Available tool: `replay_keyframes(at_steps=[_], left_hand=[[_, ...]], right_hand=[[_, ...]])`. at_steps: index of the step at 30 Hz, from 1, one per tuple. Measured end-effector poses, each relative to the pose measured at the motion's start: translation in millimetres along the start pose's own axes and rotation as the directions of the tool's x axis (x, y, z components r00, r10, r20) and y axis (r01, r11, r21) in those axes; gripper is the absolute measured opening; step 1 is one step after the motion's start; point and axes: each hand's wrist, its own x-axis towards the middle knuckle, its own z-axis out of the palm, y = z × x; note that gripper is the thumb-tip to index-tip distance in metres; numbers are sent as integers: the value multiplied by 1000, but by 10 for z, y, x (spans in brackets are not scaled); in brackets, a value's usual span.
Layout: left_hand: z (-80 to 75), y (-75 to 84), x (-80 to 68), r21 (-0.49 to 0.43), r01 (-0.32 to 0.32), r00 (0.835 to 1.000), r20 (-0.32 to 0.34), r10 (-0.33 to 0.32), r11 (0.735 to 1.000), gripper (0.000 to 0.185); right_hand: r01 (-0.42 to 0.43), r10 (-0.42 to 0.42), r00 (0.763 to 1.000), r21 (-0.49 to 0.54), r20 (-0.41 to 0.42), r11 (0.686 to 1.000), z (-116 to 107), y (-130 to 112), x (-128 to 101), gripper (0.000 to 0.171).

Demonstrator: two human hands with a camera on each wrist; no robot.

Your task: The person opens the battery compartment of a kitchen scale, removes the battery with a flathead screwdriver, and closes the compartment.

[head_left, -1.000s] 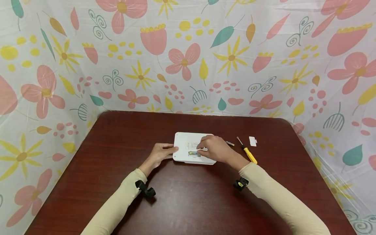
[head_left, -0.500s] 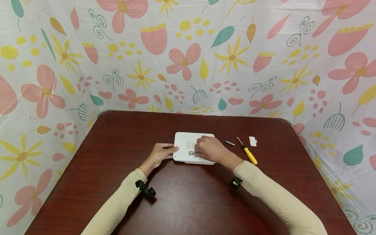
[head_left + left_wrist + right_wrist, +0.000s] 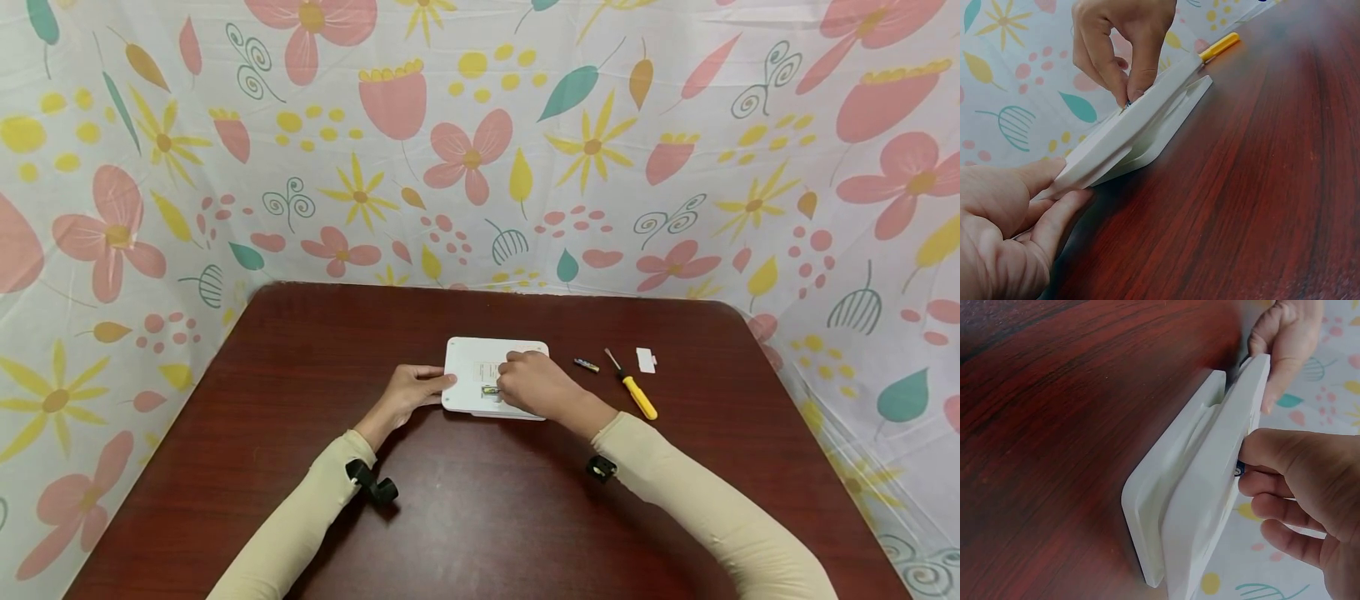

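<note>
A flat white device (image 3: pixel 472 367) lies underside up in the middle of the dark wood table (image 3: pixel 480 517). My left hand (image 3: pixel 412 390) grips its left edge, thumb on top and fingers beneath (image 3: pixel 1004 231). My right hand (image 3: pixel 532 383) sits over the open battery slot, its thumb and fingertips (image 3: pixel 1122 37) pinching a small battery (image 3: pixel 491 390) down in the slot. Only the battery's left end shows from the head view; a blue tip (image 3: pixel 1237 467) peeks out under the fingers. Seen edge-on, the device (image 3: pixel 1210 487) has a raised slab over a wider base.
To the right of the device lie a loose battery (image 3: pixel 587 365), a yellow-handled screwdriver (image 3: pixel 636 390) and a small white cover piece (image 3: pixel 646 361). Floral cloth (image 3: pixel 480 150) walls in the table's back and sides.
My right hand has slid a little left over the slot, covering more of the battery and uncovering the loose battery beside it. The left hand and device stayed put.
</note>
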Motion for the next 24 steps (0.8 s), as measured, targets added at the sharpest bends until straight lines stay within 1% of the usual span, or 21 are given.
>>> replay_keyframes(at_steps=[3, 7, 10, 15, 20, 24], left_hand=[[-1, -4, 5, 5, 3, 1000, -1, -3, 1000, 42], [-2, -4, 6, 7, 7, 1000, -2, -7, 1000, 42], [-5, -6, 2, 4, 0, 1000, -1, 0, 1000, 40], [-14, -18, -3, -1, -30, 1000, 8, 30, 1000, 41], [-6, -21, 13, 6, -3, 1000, -3, 3, 1000, 42], [-7, -22, 23, 8, 14, 1000, -11, -13, 1000, 42]], right_hand=[[14, -14, 999, -9, -33, 1000, 14, 6, 0, 17], [19, -18, 998, 6, -57, 1000, 16, 20, -1, 18], [12, -11, 999, 35, -51, 999, 21, 34, -7, 18], [7, -5, 1000, 76, -28, 997, 15, 52, -11, 16], [13, -11, 1000, 85, -22, 996, 0, 56, -10, 15], [29, -25, 999, 94, -44, 995, 19, 71, -14, 15]])
